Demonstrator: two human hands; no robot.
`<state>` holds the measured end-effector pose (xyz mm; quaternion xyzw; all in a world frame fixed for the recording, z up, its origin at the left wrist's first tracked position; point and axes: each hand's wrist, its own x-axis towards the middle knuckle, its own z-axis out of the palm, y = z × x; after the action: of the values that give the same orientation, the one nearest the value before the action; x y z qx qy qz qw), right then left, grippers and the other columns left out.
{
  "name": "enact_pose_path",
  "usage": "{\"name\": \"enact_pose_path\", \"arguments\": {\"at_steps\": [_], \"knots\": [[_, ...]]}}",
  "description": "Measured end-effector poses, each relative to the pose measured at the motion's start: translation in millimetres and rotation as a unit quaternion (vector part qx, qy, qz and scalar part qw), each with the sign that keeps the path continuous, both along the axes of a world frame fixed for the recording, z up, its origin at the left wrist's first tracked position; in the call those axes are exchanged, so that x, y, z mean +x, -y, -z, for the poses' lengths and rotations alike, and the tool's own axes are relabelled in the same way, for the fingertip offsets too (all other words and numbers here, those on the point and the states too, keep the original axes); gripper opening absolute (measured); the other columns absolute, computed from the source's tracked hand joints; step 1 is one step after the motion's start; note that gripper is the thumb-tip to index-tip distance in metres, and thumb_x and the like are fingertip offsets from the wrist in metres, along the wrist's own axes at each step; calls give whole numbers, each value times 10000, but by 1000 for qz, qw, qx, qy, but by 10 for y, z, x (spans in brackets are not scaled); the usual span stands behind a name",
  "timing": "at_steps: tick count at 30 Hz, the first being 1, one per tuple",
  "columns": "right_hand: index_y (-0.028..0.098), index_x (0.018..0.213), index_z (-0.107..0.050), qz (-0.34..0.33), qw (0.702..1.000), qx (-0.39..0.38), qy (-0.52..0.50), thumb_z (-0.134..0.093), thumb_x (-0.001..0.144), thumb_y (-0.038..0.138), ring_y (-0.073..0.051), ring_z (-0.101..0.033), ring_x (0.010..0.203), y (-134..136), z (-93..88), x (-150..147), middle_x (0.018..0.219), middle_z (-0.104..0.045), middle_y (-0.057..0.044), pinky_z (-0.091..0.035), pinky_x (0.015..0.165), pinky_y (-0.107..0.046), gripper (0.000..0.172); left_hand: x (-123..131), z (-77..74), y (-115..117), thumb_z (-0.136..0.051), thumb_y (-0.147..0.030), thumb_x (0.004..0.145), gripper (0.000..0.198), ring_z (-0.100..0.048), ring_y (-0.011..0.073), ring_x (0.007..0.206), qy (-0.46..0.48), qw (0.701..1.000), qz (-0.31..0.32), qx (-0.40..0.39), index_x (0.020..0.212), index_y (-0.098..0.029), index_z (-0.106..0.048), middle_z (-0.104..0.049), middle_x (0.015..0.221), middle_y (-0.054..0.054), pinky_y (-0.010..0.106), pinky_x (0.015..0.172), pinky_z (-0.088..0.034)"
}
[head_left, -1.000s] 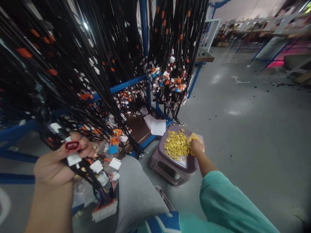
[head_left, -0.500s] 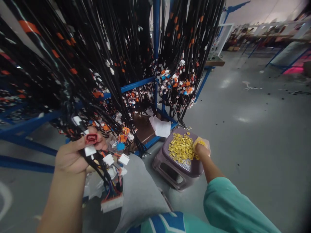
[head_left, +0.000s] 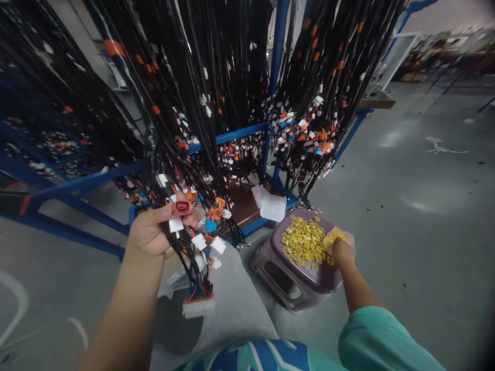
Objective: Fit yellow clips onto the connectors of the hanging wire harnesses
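The seated person's left hand [head_left: 152, 232] is raised beside the blue rack [head_left: 276, 51], thumb and fingers pinching a red connector [head_left: 182, 207], its face turned toward the wearer. Black wiring [head_left: 184, 257] runs by that hand, its lower end carrying a wide white connector [head_left: 198, 307] near the grey trouser leg [head_left: 237, 304].

Over to the person's right, the right hand [head_left: 343, 252] reaches into a clear plastic bag [head_left: 350, 239] at the edge of a purple stool [head_left: 327, 279]. I can't tell from here whether those fingers are spread or gripping anything. Loose yellow pieces [head_left: 305, 239] are heaped on the seat next to the bag. White paper [head_left: 273, 207] lies at the rack's base, just behind the stool.
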<state>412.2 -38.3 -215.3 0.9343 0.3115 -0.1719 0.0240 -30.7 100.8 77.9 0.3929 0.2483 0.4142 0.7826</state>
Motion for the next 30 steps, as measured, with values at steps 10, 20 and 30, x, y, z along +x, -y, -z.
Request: {"name": "enact_pose_path", "arguments": {"at_steps": [10,20,30], "knots": [[73,1043,-661,75,995,56,-22,-387,834,123,-328,-662,967,-47,-231,-107,983,-668,-248,-497,729,-353,348,-11,-13,30,-825,-187,476,313,-568,115,477,-15,1000,-22,-7,701,-135,-613,-652,563,5,240,493,-476],[150,881,-647,163,850,437,-246,-597,742,347,-216,-693,734,88,-841,-792,779,-713,-77,-555,705,-300,247,-78,58,8,-819,-171,498,295,-590,128,508,16,999,7,-46,725,-130,-635,-660,615,18,255,513,-496],[182,683,-698,-72,581,574,-572,-786,599,261,-113,-639,557,-611,-2333,-2235,647,-693,-5,-549,561,-239,145,-91,86,1,-835,-180,487,314,-633,153,518,27,999,40,-18,742,-132,-656,-680,609,15,260,522,-524]]}}
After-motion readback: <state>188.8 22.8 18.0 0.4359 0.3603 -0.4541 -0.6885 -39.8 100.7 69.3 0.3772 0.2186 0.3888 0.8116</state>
